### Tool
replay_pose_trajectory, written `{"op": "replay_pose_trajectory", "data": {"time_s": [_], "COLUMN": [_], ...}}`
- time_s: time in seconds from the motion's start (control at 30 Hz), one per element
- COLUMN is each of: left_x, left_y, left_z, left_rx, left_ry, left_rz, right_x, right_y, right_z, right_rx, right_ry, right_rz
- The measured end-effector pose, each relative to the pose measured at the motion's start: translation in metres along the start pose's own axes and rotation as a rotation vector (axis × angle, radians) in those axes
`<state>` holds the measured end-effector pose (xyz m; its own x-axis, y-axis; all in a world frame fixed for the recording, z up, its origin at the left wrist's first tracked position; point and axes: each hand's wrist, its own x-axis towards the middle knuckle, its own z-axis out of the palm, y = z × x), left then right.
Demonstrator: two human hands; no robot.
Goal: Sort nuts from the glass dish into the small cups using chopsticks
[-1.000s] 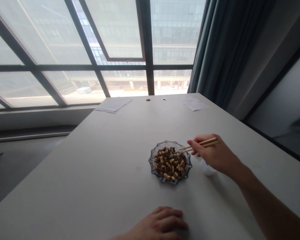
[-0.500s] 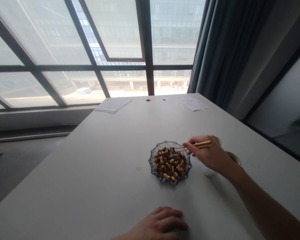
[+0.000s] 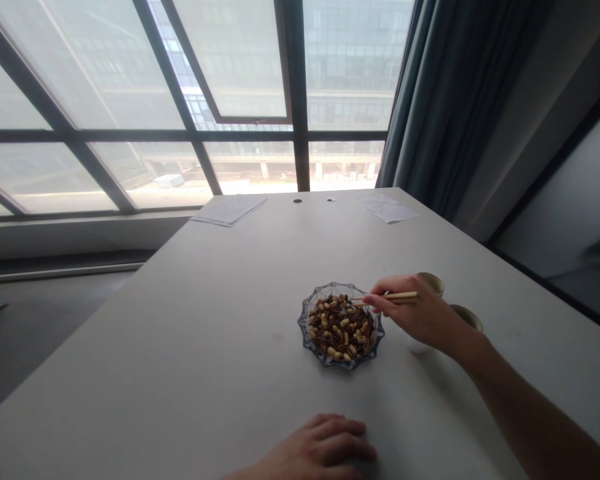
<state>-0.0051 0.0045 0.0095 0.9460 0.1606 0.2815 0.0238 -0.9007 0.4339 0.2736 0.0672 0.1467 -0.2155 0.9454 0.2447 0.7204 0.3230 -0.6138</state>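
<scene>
- Left of the right hand, which is pinching chopsticks: glass bowl of nuts, tips over it
- Right of that grip: two greenish round containers, out of sight a second ago
- Below: left hand, fingers loosely spread

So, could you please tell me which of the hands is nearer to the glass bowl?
Right. The right hand, holding chopsticks, is at the right edge of the glass bowl; the left hand is on its near side, clearly apart from it.
</scene>
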Motion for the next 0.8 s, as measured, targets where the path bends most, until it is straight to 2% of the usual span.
{"op": "replay_pose_trajectory", "data": {"time_s": [0.5, 0.8], "left_x": [-0.0003, -0.0007], "left_y": [-0.0005, -0.0009], "left_z": [0.0017, 0.0013], "left_rx": [0.003, -0.009], "left_ry": [-0.016, -0.008], "left_rz": [-0.008, -0.004], "right_x": [-0.0031, -0.0044], "right_y": [-0.0097, -0.0098], "right_z": [0.0014, -0.0006], "right_rx": [-0.109, -0.087], "right_ry": [-0.019, -0.047], "right_rz": [-0.037, -0.037]}}
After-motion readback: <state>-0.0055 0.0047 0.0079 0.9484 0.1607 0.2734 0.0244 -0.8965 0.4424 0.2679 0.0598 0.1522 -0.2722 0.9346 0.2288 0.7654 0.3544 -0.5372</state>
